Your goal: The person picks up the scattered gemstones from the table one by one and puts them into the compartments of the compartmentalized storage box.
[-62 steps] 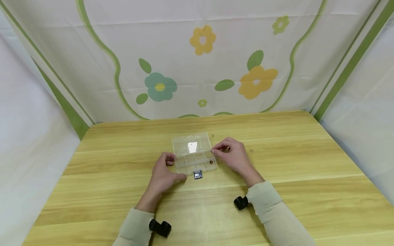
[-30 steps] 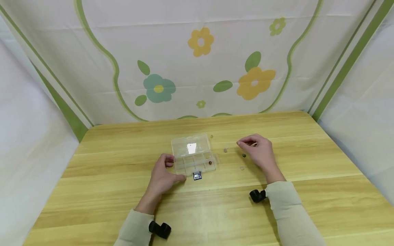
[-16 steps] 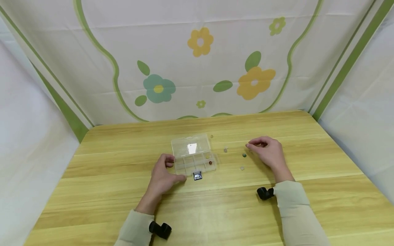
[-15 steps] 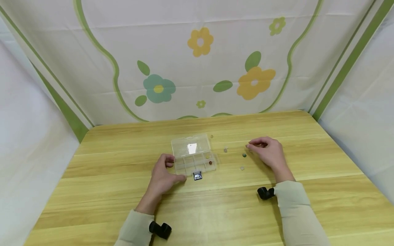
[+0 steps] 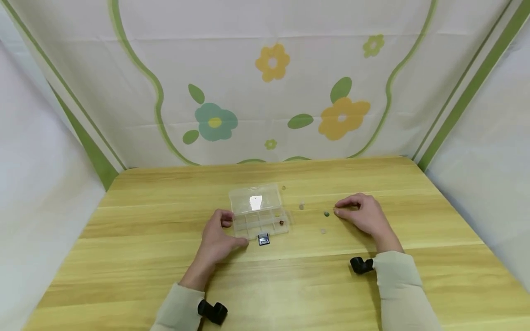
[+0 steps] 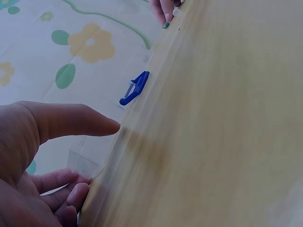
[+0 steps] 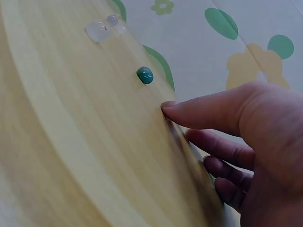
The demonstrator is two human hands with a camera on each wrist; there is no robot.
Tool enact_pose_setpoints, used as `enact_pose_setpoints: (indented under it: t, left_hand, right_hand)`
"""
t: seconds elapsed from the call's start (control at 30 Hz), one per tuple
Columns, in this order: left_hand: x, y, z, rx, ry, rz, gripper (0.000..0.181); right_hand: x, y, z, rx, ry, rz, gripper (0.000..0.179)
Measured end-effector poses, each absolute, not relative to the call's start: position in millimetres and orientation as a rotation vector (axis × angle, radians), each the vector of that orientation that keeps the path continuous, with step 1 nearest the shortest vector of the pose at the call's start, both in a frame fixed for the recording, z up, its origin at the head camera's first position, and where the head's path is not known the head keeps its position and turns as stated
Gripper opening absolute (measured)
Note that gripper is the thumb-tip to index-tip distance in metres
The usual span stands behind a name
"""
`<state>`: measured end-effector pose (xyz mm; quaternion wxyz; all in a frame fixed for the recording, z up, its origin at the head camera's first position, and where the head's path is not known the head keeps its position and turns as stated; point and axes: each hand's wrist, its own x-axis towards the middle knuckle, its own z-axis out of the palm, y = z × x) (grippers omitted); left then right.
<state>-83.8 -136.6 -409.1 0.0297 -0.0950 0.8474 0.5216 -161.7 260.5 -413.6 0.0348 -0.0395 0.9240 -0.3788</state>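
Observation:
A clear plastic compartment box (image 5: 260, 219) lies with its lid (image 5: 265, 195) folded back. My left hand (image 5: 217, 236) grips its left end, thumb at the front edge and fingers curled by the side. In the left wrist view the blue latch (image 6: 135, 88) sticks out past the thumb. A dark brown bead (image 5: 281, 222) and a yellowish one (image 5: 278, 215) sit in right-hand compartments. My right hand (image 5: 364, 214) is down on the table, thumb and forefinger close together beside a green bead (image 7: 145, 75). I cannot tell whether anything is between those fingertips.
Pale clear beads (image 7: 98, 31) lie on the table between the box and the right hand. One clear bead (image 5: 323, 231) is nearer the front, and another small bead (image 5: 284, 187) lies by the lid's corner. A flowered cloth (image 5: 248, 82) hangs behind the wooden table (image 5: 269, 285).
My right hand has moved from the box's right end out to the right, then lowered near the green bead. A yellowish bead now shows in the box. The left hand stays put.

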Motion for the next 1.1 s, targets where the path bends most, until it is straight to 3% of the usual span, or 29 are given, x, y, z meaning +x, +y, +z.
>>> enact_pose_setpoints:
  t: [0.5, 0.83, 1.1]
  left_hand:
    - [-84.1, -135.8, -409.5, -0.31, 2.599, 1.635, 0.076]
    - [-86.1, -131.7, -410.8, -0.276, 2.64, 1.61, 0.076]
    - [-83.5, -133.4, -408.6, -0.304, 2.633, 1.616, 0.075]
  right_hand:
    - [-164.0, 255.1, -409.7, -0.133, 2.869, -1.128, 0.017]
    - [-159.2, 252.1, -410.1, -0.097, 2.873, -1.095, 0.022]
    - [-161.3, 225.8, -403.4, -0.131, 2.873, -1.165, 0.018]
